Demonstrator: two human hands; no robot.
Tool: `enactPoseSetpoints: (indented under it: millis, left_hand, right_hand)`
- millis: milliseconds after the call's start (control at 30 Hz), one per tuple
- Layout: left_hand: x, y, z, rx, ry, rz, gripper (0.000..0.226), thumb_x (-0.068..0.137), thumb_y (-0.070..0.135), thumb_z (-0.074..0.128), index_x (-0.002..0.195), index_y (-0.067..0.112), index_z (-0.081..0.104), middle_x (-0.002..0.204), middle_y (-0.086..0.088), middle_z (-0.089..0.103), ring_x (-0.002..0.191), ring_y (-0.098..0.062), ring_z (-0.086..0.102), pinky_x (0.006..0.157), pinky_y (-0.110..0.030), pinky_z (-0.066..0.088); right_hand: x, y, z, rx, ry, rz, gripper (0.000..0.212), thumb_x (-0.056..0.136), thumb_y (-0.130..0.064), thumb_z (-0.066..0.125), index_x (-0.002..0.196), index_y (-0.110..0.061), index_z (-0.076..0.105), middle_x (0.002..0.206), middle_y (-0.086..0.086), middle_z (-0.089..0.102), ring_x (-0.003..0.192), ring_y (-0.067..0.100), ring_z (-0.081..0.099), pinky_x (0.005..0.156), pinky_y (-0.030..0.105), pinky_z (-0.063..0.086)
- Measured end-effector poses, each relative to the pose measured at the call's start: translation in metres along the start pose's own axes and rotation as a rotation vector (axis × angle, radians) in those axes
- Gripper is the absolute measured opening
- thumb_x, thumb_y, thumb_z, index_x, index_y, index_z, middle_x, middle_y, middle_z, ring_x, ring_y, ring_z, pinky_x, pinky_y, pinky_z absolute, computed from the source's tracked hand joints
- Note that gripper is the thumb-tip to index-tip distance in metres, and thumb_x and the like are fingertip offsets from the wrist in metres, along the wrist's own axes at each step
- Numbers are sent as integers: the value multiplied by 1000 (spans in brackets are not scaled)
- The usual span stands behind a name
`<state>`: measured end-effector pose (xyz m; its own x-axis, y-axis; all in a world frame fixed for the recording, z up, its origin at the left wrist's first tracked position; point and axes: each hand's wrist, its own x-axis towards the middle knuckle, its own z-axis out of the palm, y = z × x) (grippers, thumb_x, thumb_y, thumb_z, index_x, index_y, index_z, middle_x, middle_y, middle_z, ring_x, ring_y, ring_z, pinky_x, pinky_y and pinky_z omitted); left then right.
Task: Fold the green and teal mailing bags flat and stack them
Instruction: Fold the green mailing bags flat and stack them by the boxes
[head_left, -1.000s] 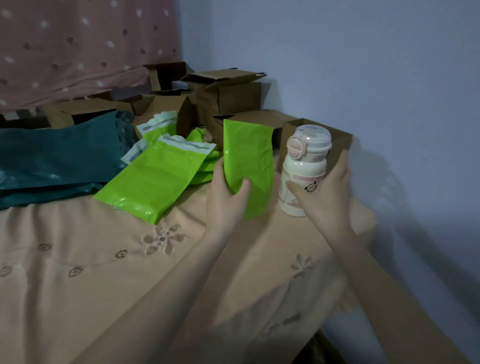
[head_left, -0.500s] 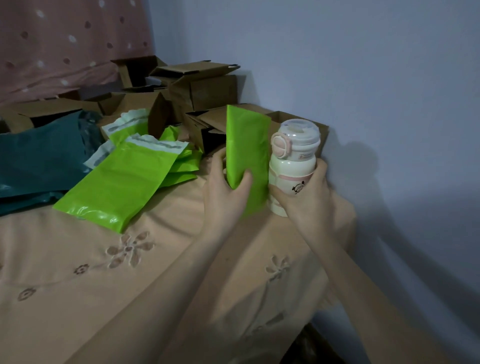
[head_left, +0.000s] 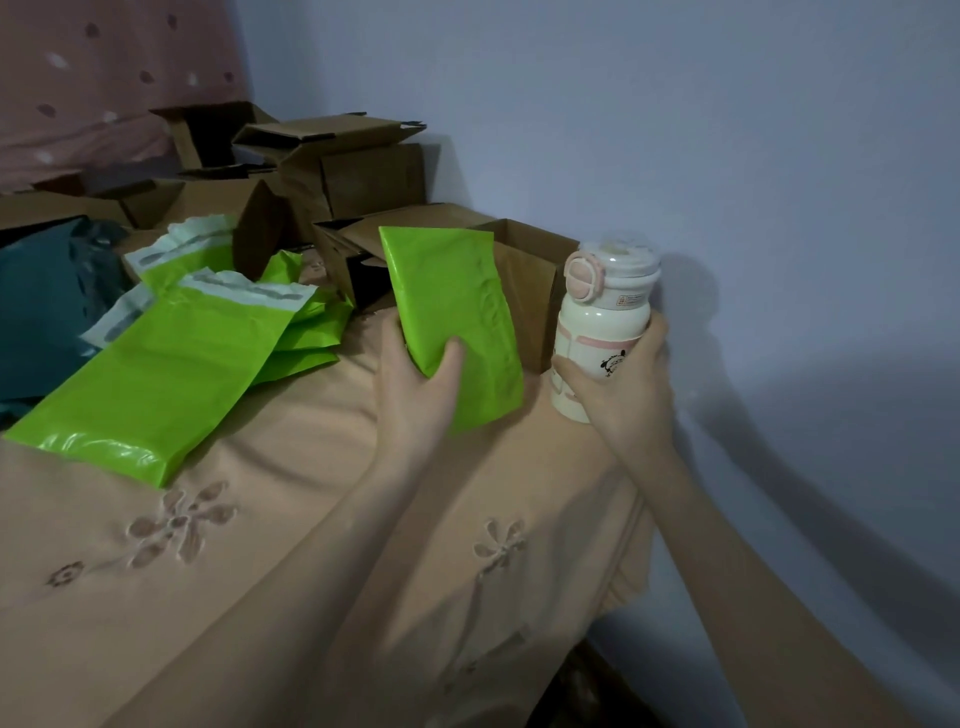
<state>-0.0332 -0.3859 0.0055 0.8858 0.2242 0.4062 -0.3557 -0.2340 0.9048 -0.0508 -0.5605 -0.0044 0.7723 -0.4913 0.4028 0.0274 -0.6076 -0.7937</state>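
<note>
Peach-clothed surface (head_left: 156, 597) has the teal bags (head_left: 47, 306) far left and loose green bags (head_left: 156, 384) beside them. Left hand (head_left: 415, 395) fingers are clamped on a folded green bag (head_left: 457, 312) held upright above the surface, and right hand (head_left: 623, 395) fingers are wrapped round a white bottle (head_left: 602, 322).

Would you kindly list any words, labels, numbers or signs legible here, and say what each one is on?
No text can be read.
White and pink flask: small red-printed label below the lid, too small to read; a cartoon panda picture, no words.
Flat green mailing bags: grey print on the white sealing strips, blurred.
Brown cardboard boxes: no print visible.
</note>
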Motion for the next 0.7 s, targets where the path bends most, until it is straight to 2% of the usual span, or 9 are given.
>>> enactPoseSetpoints:
  millis: [133, 200, 267, 333, 400, 500, 567, 700]
  left_hand:
    - [1, -2, -1, 13, 5, 20, 45, 74, 36, 57, 113, 16, 50, 111, -6, 59, 103, -22, 55, 92, -42, 45]
    - [2, -3, -4, 3, 0, 16, 52, 71, 43, 57, 114, 15, 50, 113, -8, 58, 105, -24, 55, 93, -46, 45]
    - [2, -5, -10, -28, -14, -16, 52, 73, 41, 59, 117, 16, 49, 115, -6, 59, 105, -22, 56, 94, -45, 46]
    - [4, -7, -17, -60, -15, -51, 47, 79, 32, 62, 121, 17, 47, 115, -3, 59, 105, -20, 57, 95, -45, 47]
    - [9, -11, -26, -78, 0, -95, 52, 83, 25, 65, 128, 18, 40, 120, -3, 56, 109, -20, 55, 97, -45, 46]
    - [14, -21, -38, -78, -21, -141, 73, 86, 19, 64, 144, 19, 19, 135, -7, 46, 120, -21, 50, 104, -44, 41]
    - [14, -31, -45, -35, -47, -113, 80, 87, 17, 63, 148, 25, 11, 145, -6, 38, 127, -19, 45, 108, -41, 37]
    - [22, -48, -48, 99, -93, -134, 63, 91, 19, 58, 146, 18, 27, 145, -10, 37, 134, -21, 36, 111, -31, 29]
  right_hand:
    - [0, -6, -2, -2, 42, -61, 109, 65, -39, 81, 146, -9, 14, 144, 13, 33, 133, 28, 32, 105, 34, 28]
    - [0, -14, -6, -64, 94, -141, 108, 68, -39, 79, 146, -2, 14, 147, 19, 27, 137, 31, 26, 110, 32, 20]
    - [-3, -29, -12, -83, 164, -228, 94, 74, -34, 74, 144, 0, 21, 148, 23, 24, 138, 35, 24, 111, 32, 18]
    - [-9, -48, -13, -59, 238, -339, 73, 78, -22, 67, 138, 0, 33, 146, 24, 27, 135, 38, 28, 110, 38, 23]
    - [-16, -65, -5, -70, 238, -470, 56, 76, -14, 60, 129, -1, 46, 141, 23, 36, 130, 38, 35, 108, 43, 29]
    - [-24, -78, 21, -153, 44, -595, 43, 79, -16, 56, 121, -4, 53, 129, 17, 48, 119, 34, 45, 102, 43, 36]
    - [-33, -78, 43, -254, -159, -615, 46, 86, -26, 54, 128, -8, 49, 134, 12, 45, 122, 30, 42, 101, 41, 39]
    - [-45, -67, 79, -411, -483, -573, 58, 93, -45, 44, 145, -23, 30, 154, 4, 21, 141, 27, 17, 111, 44, 26]
